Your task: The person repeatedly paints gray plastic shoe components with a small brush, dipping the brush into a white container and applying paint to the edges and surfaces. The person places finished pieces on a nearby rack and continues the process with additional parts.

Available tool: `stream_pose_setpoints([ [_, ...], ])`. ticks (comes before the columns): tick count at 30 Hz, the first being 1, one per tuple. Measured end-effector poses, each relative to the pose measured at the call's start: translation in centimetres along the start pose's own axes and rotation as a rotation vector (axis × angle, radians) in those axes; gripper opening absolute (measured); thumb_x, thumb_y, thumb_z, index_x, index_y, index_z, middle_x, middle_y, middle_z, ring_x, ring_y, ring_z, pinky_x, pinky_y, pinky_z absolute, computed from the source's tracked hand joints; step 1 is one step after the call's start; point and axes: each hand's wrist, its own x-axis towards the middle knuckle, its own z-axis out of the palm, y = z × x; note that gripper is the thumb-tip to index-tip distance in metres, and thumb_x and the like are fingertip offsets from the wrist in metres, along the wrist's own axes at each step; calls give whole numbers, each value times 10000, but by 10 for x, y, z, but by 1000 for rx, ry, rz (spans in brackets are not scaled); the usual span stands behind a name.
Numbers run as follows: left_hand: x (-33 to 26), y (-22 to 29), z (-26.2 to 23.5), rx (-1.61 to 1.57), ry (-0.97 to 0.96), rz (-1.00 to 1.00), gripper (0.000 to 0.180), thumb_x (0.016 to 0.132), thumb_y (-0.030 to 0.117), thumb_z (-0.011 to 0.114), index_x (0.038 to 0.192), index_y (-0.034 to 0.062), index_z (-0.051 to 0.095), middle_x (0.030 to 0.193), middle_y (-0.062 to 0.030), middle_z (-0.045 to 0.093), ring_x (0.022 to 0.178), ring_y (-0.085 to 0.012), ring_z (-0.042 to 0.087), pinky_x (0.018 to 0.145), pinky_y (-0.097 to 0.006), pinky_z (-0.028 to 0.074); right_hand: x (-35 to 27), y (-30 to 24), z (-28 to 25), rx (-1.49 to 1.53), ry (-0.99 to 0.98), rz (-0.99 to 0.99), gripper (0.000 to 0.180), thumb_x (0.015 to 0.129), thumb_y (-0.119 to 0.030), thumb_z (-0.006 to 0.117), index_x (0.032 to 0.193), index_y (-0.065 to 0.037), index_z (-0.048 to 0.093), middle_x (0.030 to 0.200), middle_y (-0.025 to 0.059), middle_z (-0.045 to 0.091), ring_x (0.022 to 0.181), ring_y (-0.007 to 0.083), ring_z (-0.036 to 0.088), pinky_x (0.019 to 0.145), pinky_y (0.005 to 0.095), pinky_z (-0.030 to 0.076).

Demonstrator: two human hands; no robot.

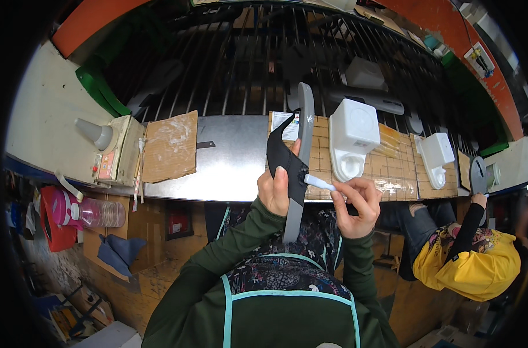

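My left hand (274,191) grips a sandal made of a grey sole (306,119) with a black upper (283,155). The sandal is held on edge, its long side running away from me over the front of the bench. Between the thumb and fingers of my right hand (358,204) is a small brush with a pale handle (320,183). Its tip reaches the black upper near the sole; the bristles are hard to make out. Just beyond my right hand stands a white plastic pot (351,136) with a small round cup at its near end.
Cardboard (394,168) covers the bench on the right; a second white pot (436,158) stands there. At left are a loose cardboard sheet (170,148) and a box with a grey cone (96,134). Soles lie on a rack of bars (229,75). A person in yellow (473,261) works at right.
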Motion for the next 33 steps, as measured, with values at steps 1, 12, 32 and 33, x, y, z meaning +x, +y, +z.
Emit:
stream_pose_setpoints([
  [1, 1, 0, 0, 3, -2, 1, 523, 972, 211, 227, 1278, -123, 488, 1282, -265, 538, 1183, -366, 525, 1009, -358, 379, -1, 0, 0, -3, -2, -2, 201, 695, -76, 768, 893, -97, 738, 852, 16, 601, 657, 142, 443, 715, 307, 286],
  [12, 16, -14, 6, -43, 50, 121, 542, 986, 246, 216, 1283, -118, 486, 1301, -257, 525, 1200, -342, 513, 1008, -355, 377, -4, -5, -2, -54, -32, 8, 187, 695, -93, 773, 879, -108, 740, 847, 10, 602, 683, 152, 442, 698, 306, 290],
  [32, 21, -11, 9, -1261, -86, -742, 731, 927, 621, 297, 1286, 8, 466, 1141, -114, 591, 995, -208, 608, 858, -338, 505, -13, 5, 9, 413, -174, 193, 157, 763, -48, 747, 920, -44, 744, 898, 62, 580, 614, 89, 548, 544, 221, 439],
  [33, 21, -13, 7, -1383, -160, -738, 751, 911, 651, 311, 1251, 10, 510, 1105, -114, 609, 967, -203, 619, 838, -343, 516, -17, 10, 3, 535, -284, 254, 158, 763, -46, 747, 921, -44, 746, 896, 59, 582, 626, 84, 555, 550, 226, 445],
])
